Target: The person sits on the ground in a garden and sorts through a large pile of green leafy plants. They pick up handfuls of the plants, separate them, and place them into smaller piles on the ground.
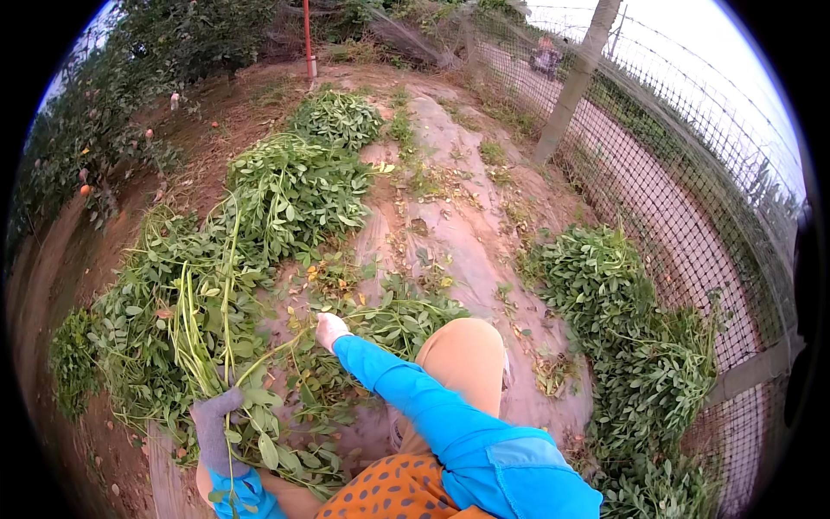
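Observation:
My left hand (219,431), in a grey knit glove, grips a bundle of pale green plant stems (194,350) at the lower left. Leafy sprigs hang down past its wrist. Ahead of my knee, my right hand (331,329) wears a pale glove and is closed around a thin plant stem (275,352). That stem slants from beside the left hand up to the right one. Its fingertips are turned away from view. Just beyond the right hand lie leafy green plants (408,318), which look like peanut plants, on the plastic-covered ground.
Heaps of cut or pulled plants (301,188) line the left side. More leafy plants (622,324) stand along the right, beside a mesh fence (687,240) with a concrete post (577,81). Plastic film (454,156) covers the bed. Fruit trees (130,84) and a red pole (308,39) stand beyond.

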### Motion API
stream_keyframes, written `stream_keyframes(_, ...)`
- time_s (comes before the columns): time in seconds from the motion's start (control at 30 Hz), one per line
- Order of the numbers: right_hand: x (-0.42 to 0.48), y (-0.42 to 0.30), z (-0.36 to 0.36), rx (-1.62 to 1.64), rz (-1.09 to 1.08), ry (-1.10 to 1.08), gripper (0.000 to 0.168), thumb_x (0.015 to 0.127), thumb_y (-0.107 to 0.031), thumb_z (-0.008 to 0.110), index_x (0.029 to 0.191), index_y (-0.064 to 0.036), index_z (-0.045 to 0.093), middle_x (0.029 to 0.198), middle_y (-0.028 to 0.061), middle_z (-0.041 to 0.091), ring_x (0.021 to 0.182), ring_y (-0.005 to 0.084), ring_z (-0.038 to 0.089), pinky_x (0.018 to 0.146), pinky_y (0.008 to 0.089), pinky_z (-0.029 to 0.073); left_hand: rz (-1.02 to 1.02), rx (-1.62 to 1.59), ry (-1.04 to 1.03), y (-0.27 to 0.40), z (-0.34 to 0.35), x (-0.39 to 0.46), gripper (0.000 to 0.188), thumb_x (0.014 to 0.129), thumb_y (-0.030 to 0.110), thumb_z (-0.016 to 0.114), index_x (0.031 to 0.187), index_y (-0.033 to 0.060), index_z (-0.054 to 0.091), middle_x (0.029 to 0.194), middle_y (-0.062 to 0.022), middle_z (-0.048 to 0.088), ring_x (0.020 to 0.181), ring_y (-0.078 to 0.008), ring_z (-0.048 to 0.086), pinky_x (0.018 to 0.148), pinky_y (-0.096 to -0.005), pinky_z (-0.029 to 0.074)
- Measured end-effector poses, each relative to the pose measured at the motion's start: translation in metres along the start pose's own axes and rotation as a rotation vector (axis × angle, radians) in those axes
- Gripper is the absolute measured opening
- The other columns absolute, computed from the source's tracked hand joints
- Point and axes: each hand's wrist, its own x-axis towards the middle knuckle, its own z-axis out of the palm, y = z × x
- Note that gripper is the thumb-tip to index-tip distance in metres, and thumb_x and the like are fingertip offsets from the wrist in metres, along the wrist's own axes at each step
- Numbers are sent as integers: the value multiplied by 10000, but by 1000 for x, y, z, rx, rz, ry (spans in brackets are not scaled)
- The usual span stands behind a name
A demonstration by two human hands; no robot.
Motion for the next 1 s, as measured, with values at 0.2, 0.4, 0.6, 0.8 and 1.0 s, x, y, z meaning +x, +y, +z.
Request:
stream_keyframes(0.2, -14, -21, -55, 152, 27, -28, 164, 839, -72, 565, 986, -50, 632, 885, 210, 671, 910, 384, 658, 807, 473, 520, 55, 72, 68, 1, 10, 6, 378, 765, 69, 679, 1124, -27, 609, 754, -32, 595, 597, -111, 530, 556, -243, 443)
stream_keyframes(0.4, -38, -18, -50, 88, 89, 36, 251, 843, -84, 578, 1089, -94, 626, 1072, 190, 643, 980, 392, 641, 855, 476, 508, 63, 200, -3, 3, 26, 28, 422, 786, 44, 655, 1190, -44, 571, 756, -22, 587, 619, -110, 520, 581, -252, 428)
stream_keyframes(0.6, -26, -44, -92, 359, 321, 275, 431, 806, -174, 732, 1201, -85, 585, 913, 181, 693, 891, 373, 666, 777, 467, 527, 20, 382, -133, -30, 16, 54, 403, 777, 29, 667, 1173, -12, 605, 798, -33, 627, 664, -119, 560, 609, -277, 453)
stream_keyframes(0.8, -36, -123, -204, 564, -81, 505, 501, 813, -165, 734, 1248, -32, 523, 956, 194, 679, 911, 389, 654, 792, 462, 522, -96, 453, -170, -51, 23, 55, 345, 789, 59, 734, 1112, -23, 646, 863, -49, 689, 687, -158, 629, 650, -288, 521)
stream_keyframes(1.0, -14, -93, -193, 443, -146, -355, 847, 699, -417, 806, 1369, -14, 480, 1211, 258, 630, 1145, 374, 605, 977, 425, 485, -255, 131, -41, -40, 28, 47, 266, 884, 234, 686, 1038, 17, 682, 850, -44, 692, 646, -124, 625, 568, -265, 511)
